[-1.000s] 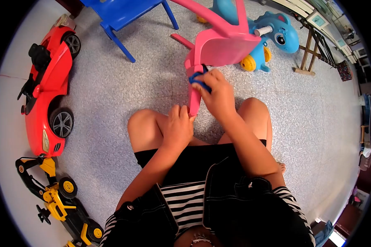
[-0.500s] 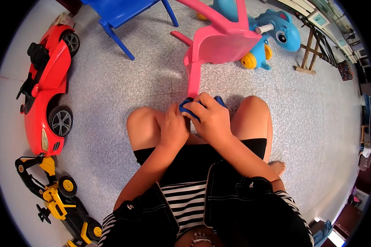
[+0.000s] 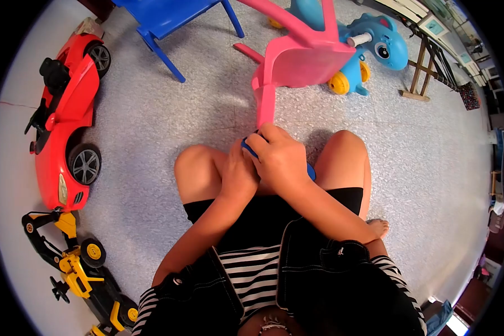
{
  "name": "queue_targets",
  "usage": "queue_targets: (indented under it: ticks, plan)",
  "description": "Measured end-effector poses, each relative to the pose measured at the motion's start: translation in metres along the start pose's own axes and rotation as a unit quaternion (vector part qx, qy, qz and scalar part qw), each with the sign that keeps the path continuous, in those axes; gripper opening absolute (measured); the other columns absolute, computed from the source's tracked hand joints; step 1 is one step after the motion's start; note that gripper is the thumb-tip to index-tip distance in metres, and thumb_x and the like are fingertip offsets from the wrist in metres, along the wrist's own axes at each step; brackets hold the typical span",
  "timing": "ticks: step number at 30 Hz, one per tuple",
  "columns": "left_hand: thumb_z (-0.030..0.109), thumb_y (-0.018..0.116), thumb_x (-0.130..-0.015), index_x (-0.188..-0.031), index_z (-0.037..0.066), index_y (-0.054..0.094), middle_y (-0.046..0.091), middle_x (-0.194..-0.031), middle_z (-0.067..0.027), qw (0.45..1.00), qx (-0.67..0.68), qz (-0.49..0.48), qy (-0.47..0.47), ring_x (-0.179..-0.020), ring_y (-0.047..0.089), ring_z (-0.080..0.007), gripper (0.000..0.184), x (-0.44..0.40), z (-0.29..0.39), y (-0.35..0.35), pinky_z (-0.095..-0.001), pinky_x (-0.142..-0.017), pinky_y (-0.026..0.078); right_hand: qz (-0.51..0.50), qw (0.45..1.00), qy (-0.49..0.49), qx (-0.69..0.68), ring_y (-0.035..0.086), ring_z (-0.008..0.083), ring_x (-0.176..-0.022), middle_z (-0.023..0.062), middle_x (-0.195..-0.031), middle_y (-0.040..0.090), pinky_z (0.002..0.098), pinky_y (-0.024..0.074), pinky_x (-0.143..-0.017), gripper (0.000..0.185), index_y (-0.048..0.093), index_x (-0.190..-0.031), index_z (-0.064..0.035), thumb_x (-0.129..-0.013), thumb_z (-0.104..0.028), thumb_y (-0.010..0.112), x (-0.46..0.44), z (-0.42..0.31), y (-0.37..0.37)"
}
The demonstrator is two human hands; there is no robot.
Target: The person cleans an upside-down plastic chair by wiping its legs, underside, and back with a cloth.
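My right hand point(image 3: 283, 158) is closed on a blue thing point(image 3: 252, 145) whose kind I cannot make out. A piece of it shows at the fingertips, and a blue end point(image 3: 311, 172) shows on the far side of the hand. My left hand point(image 3: 239, 171) is closed and pressed against the right one; what lies in its fingers is hidden. A tipped pink plastic chair point(image 3: 302, 63) points one leg point(image 3: 266, 103) at my hands. The leg's end disappears behind my right fingers.
A blue chair point(image 3: 171, 17) stands ahead to the left. Beyond the pink chair is a blue ride-on animal point(image 3: 383, 50) with yellow wheels. Along the left wall stand a red toy car point(image 3: 67, 134) and a yellow-black toy digger point(image 3: 75, 269). A wooden-legged folding frame point(image 3: 423, 70) stands right.
My right hand has turned and shifted slightly left and down. The blue end beyond it has swung from above the hand to its right side. My left hand has barely moved.
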State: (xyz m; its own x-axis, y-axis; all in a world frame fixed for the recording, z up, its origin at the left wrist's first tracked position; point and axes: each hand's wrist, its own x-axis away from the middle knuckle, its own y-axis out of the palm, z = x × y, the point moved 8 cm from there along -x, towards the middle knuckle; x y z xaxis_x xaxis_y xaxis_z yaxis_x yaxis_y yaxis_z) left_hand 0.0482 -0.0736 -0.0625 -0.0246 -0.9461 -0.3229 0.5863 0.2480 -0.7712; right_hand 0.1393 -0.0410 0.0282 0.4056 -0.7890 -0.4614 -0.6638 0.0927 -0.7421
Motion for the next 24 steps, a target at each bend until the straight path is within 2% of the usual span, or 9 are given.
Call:
queue_targets:
  ticks: [2, 4, 8, 11, 14, 18, 21, 23, 24]
  plan:
    - [0.006, 0.061, -0.091, -0.112, -0.005, 0.055, 0.057, -0.104, -0.0251, 1.000, 0.005, 0.005, 0.002, -0.096, 0.058, -0.0468, 0.024, 0.001, 0.000, -0.005, -0.0519, -0.084, 0.048, -0.001, 1.000, 0.001, 0.002, 0.067, 0.0318, -0.079, 0.0099, -0.088, 0.065, 0.0377, 0.0546, -0.065, 0.020, 0.073, -0.098, -0.0089, -0.080, -0.013, 0.081, -0.003, 0.003, 0.001]
    - [0.008, 0.063, -0.092, -0.113, -0.005, 0.055, 0.058, -0.105, -0.0252, 1.000, 0.013, 0.014, 0.004, -0.097, 0.058, -0.0468, 0.026, -0.001, 0.003, -0.016, -0.0515, -0.085, 0.048, 0.033, 0.982, 0.076, -0.168, 0.068, 0.0353, -0.086, 0.0147, -0.093, 0.068, 0.0400, 0.0552, -0.071, 0.022, 0.071, -0.098, -0.0041, -0.084, -0.019, 0.078, -0.001, 0.031, -0.004]
    - [0.016, 0.069, -0.094, -0.117, -0.002, 0.058, 0.064, -0.110, -0.0230, 0.980, 0.179, -0.028, -0.084, -0.104, 0.062, -0.0415, 0.032, 0.009, 0.005, -0.045, -0.0460, -0.091, 0.050, 0.004, 0.889, 0.305, -0.341, 0.066, 0.0202, -0.085, 0.0127, -0.095, 0.068, 0.0364, 0.0534, -0.080, 0.021, 0.067, -0.108, -0.0007, -0.097, -0.018, 0.071, 0.024, 0.075, -0.022]
    - [0.021, 0.071, -0.098, -0.127, 0.000, 0.059, 0.068, -0.116, -0.0186, 0.929, 0.338, -0.041, -0.143, -0.109, 0.065, -0.0271, 0.037, 0.032, 0.002, -0.052, -0.0374, -0.094, 0.051, -0.050, 0.879, 0.237, -0.410, 0.066, 0.0251, -0.098, 0.0151, -0.105, 0.065, 0.0367, 0.0518, -0.089, 0.027, 0.061, -0.119, -0.0009, -0.099, -0.018, 0.066, 0.039, 0.035, -0.029]
    - [0.020, 0.062, -0.106, -0.139, -0.001, 0.056, 0.068, -0.118, -0.0058, 0.847, 0.474, -0.067, -0.231, -0.111, 0.060, -0.0096, 0.039, 0.037, 0.014, -0.056, -0.0257, -0.095, 0.050, -0.148, 0.910, 0.058, -0.382, 0.055, 0.0389, -0.123, 0.0218, -0.127, 0.054, 0.0403, 0.0449, -0.104, 0.040, 0.054, -0.130, -0.0026, -0.094, -0.009, 0.071, 0.045, -0.020, -0.020]
    - [0.017, 0.061, -0.106, -0.138, -0.001, 0.056, 0.067, -0.120, -0.0072, 0.820, 0.482, -0.091, -0.295, -0.107, 0.064, -0.0120, 0.037, 0.046, -0.002, -0.063, -0.0276, -0.094, 0.053, -0.126, 0.916, 0.087, -0.371, 0.064, 0.0370, -0.109, 0.0192, -0.116, 0.061, 0.0405, 0.0521, -0.095, 0.033, 0.060, -0.121, -0.0024, -0.090, -0.003, 0.072, 0.044, -0.006, -0.019]
    - [0.015, 0.055, -0.108, -0.133, 0.002, 0.060, 0.066, -0.123, -0.0074, 0.823, 0.484, -0.040, -0.295, -0.109, 0.064, -0.0149, 0.028, 0.040, 0.003, -0.087, -0.0324, -0.097, 0.052, -0.039, 0.950, 0.121, -0.286, 0.070, 0.0320, -0.094, 0.0170, -0.111, 0.064, 0.0350, 0.0578, -0.075, 0.024, 0.063, -0.115, -0.0021, -0.092, -0.002, 0.070, 0.040, 0.015, -0.033]
    - [0.013, 0.054, -0.108, -0.131, 0.002, 0.061, 0.066, -0.123, -0.0080, 0.757, 0.611, 0.080, -0.216, -0.111, 0.063, -0.0159, 0.026, 0.023, -0.003, -0.113, -0.0329, -0.099, 0.051, 0.001, 0.943, 0.197, -0.268, 0.068, 0.0322, -0.101, 0.0180, -0.114, 0.064, 0.0368, 0.0576, -0.079, 0.026, 0.066, -0.117, -0.0036, -0.091, 0.000, 0.068, 0.038, 0.050, -0.026]
    - [0.012, 0.059, -0.105, -0.122, 0.001, 0.062, 0.069, -0.115, -0.0119, 0.793, 0.541, 0.131, -0.246, -0.101, 0.070, -0.0214, 0.020, 0.017, -0.009, -0.125, -0.0344, -0.092, 0.056, 0.002, 0.943, 0.197, -0.268, 0.068, 0.0322, -0.101, 0.0180, -0.114, 0.064, 0.0368, 0.0576, -0.079, 0.026, 0.066, -0.117, -0.0036, -0.091, 0.000, 0.068, 0.031, 0.055, -0.025]
